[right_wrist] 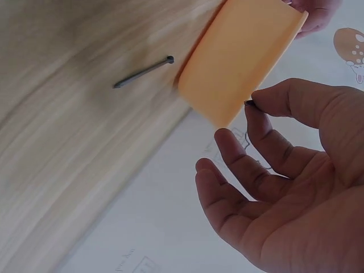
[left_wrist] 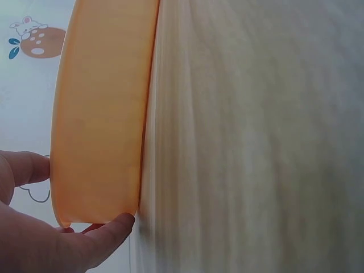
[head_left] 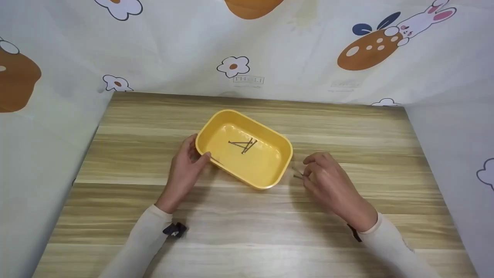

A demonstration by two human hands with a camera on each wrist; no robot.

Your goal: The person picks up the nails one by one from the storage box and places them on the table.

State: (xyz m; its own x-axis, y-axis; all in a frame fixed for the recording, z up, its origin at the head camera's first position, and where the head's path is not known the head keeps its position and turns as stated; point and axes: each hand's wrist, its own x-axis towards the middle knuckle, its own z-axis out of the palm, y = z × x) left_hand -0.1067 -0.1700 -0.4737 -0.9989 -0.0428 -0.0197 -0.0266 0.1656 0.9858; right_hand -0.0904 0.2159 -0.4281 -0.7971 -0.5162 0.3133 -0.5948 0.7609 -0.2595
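My left hand grips the left end of a yellow plastic tray, thumb on the rim. In the left wrist view, a fingertip reaches the tray's lower edge. Several metal nails lie crossed on the tray's floor. To the right of the tray, my right hand pinches a small nail between thumb and forefinger; only its dark end shows in the right wrist view. Below that hand, another nail lies on the wooden table, beside the tray's outer wall.
The wood-grain table extends all round the tray. A pale patterned sheet rises at the table's back and sides. A small black device sits at the left wrist, and a dark strap circles the right one.
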